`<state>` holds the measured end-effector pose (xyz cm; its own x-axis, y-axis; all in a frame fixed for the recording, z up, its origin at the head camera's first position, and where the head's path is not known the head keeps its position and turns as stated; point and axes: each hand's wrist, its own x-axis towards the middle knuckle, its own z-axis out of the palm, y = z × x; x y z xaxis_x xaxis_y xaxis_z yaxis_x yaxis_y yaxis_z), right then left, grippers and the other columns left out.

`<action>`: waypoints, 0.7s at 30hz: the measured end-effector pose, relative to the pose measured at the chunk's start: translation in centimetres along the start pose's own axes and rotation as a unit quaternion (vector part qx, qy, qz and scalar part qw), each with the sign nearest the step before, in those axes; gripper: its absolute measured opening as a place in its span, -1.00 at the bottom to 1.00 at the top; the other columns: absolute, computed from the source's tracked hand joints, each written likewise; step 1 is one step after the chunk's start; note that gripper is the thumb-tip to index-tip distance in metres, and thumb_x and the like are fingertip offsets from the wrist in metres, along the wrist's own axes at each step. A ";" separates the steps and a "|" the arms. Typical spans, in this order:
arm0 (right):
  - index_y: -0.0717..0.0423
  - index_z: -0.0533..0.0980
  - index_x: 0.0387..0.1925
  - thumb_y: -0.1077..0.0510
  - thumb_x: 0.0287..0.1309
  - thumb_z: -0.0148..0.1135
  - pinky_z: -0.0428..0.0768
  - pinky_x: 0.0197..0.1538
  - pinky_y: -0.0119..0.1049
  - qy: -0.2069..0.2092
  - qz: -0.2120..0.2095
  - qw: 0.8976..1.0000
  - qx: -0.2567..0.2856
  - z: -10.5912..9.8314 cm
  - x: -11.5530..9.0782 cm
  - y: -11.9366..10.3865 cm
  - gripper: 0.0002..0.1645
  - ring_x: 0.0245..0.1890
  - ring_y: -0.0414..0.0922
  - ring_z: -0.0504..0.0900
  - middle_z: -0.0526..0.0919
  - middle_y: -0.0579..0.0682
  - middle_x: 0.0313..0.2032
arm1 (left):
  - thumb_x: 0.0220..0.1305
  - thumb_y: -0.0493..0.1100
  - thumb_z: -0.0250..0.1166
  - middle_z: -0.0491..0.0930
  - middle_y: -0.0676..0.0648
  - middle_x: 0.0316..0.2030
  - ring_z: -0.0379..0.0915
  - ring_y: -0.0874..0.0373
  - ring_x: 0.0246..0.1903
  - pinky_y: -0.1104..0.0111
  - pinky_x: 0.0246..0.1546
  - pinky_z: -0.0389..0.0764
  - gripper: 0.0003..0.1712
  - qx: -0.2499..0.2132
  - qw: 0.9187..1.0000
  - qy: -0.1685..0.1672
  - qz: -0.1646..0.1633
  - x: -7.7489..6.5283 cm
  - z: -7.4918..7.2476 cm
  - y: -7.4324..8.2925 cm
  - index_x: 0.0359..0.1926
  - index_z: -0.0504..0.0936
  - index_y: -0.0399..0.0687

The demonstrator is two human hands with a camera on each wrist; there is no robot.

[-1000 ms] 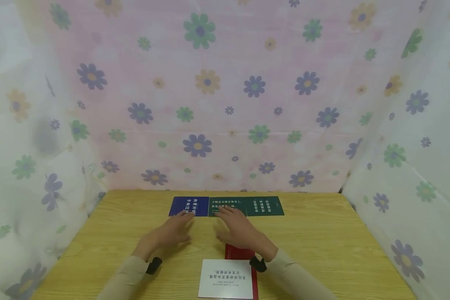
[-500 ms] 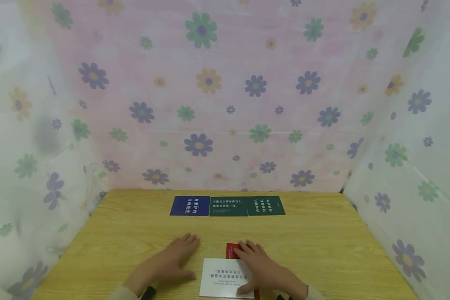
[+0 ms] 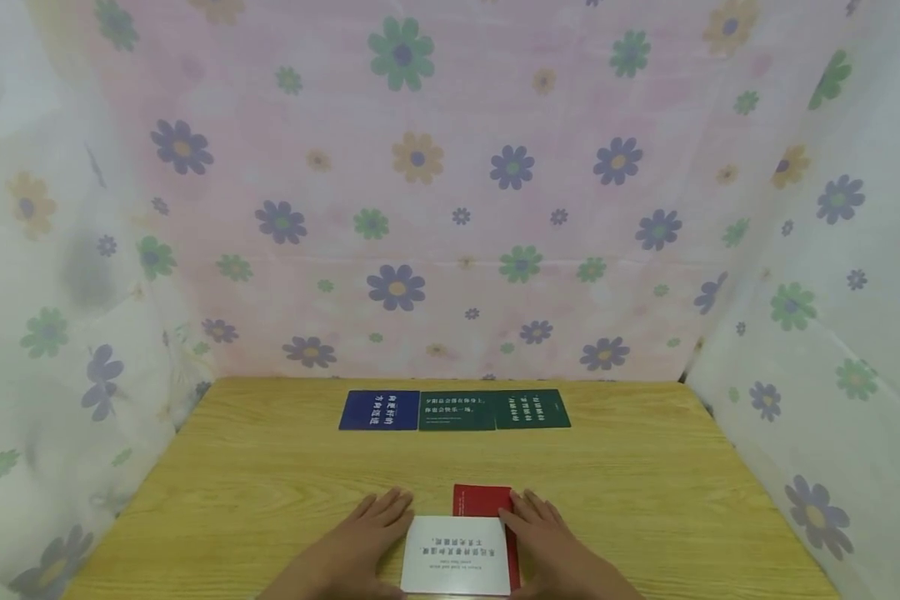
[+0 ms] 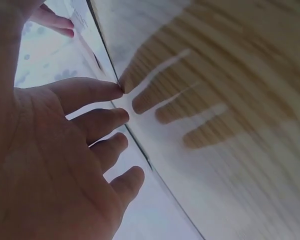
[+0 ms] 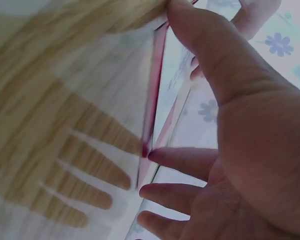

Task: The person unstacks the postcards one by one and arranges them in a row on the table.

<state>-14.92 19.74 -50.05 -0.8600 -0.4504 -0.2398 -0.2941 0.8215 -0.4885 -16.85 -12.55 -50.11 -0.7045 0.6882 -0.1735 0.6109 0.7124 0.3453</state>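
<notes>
A white card (image 3: pixel 457 577) with printed text lies partly over a red card (image 3: pixel 482 498) near the front of the table. The red one shows beyond its far edge and along its right side. My left hand (image 3: pixel 356 546) rests beside the white card's left edge, fingers extended. On the other side my right hand (image 3: pixel 562 554) has its fingertips right at the red card's right edge. In the right wrist view, the index fingertip meets the red edge (image 5: pixel 154 90), with the thumb (image 5: pixel 205 40) toward the near end. The left wrist view shows relaxed, extended fingers (image 4: pixel 90 92) at the tabletop.
Along the back of the wooden table (image 3: pixel 232 483) lie a blue card (image 3: pixel 360 410), a green card (image 3: pixel 457 423) and another green card (image 3: pixel 551 408), edge to edge in a row. Flower-patterned sheets (image 3: pixel 450 183) enclose the table at the back and sides.
Both hands have drawn back from the row of cards toward me. They now flank the white and red cards; the right hand has shifted off the white card's top to its side.
</notes>
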 end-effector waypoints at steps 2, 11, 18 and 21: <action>0.10 0.36 0.45 -0.40 -0.26 0.61 0.10 0.48 0.39 0.000 -0.002 1.000 0.003 -0.1 0.0 0.1 0.28 0.52 0.33 0.07 0.24 0.20 0.51 | 0.10 0.48 0.35 0.12 -0.16 0.57 -0.04 -0.12 0.57 -0.10 0.53 0.11 0.16 0.001 1.000 -0.001 -0.001 0.0 -0.1 0.1 0.52 0.29 -0.12; 0.14 0.42 0.38 -0.33 -0.26 0.66 0.09 0.47 0.42 0.007 -0.005 1.000 0.013 -0.2 0.0 0.1 0.21 0.51 0.39 0.08 0.30 0.25 0.47 | 0.06 0.43 0.41 0.12 -0.17 0.57 -0.04 -0.13 0.57 -0.10 0.53 0.11 0.16 -0.019 1.000 -0.005 -0.023 0.0 -0.5 0.5 0.51 0.32 -0.13; 0.10 0.45 0.28 -0.36 -0.27 0.64 0.03 0.44 0.50 0.010 -0.001 0.999 0.044 0.1 0.1 0.4 0.13 0.49 0.44 0.08 0.34 0.27 0.44 | 0.03 0.43 0.44 0.16 -0.18 0.55 -0.02 -0.15 0.56 -0.10 0.51 0.15 0.16 -0.013 1.000 0.000 -0.018 0.2 -0.1 0.6 0.48 0.35 -0.15; 0.11 0.43 0.27 -0.34 -0.29 0.65 -0.05 0.42 0.55 0.011 0.002 0.998 0.057 0.1 0.2 0.3 0.13 0.48 0.46 0.07 0.34 0.28 0.44 | 0.04 0.42 0.45 0.17 -0.17 0.55 0.00 -0.16 0.56 -0.10 0.50 0.18 0.14 -0.006 1.000 -0.002 -0.019 0.3 -0.1 0.5 0.48 0.36 -0.15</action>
<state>-15.08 19.84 -50.35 -0.8702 -0.4381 -0.2251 -0.2416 0.7779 -0.5801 -16.76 -12.02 -49.91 -0.7252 0.6617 -0.1905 0.5798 0.7360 0.3494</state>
